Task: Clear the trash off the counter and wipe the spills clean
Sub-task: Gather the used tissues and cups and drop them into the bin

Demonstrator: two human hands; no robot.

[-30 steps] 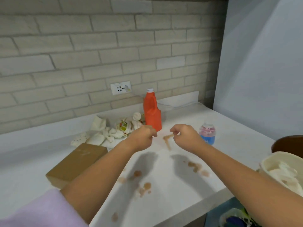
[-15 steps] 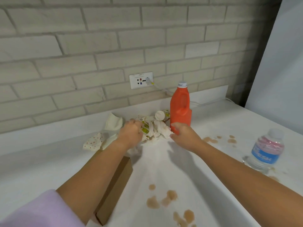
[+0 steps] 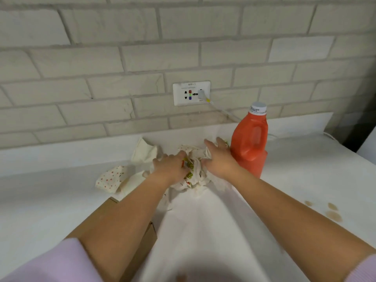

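A pile of crumpled white wrappers and papers (image 3: 196, 177) lies on the white counter (image 3: 219, 231) near the back wall. My left hand (image 3: 169, 166) lies on the pile's left side, its fingers curled into the wrappers. My right hand (image 3: 218, 159) reaches over the pile's right side with fingers stretched out and touching the paper. More loose trash lies to the left: a dotted paper (image 3: 109, 178) and a cream paper piece (image 3: 144, 149). Brown spill spots (image 3: 333, 215) mark the counter at the right.
An orange bottle (image 3: 252, 145) with a white cap stands right beside my right hand. A brown cardboard box (image 3: 149, 237) sits under my left forearm. A wall outlet (image 3: 191, 93) with a plugged cable is above the pile, on the brick wall.
The view has closed in on the pile. Both hands have moved forward onto the trash, and my right hand has spread its fingers over the pile beside the orange bottle.
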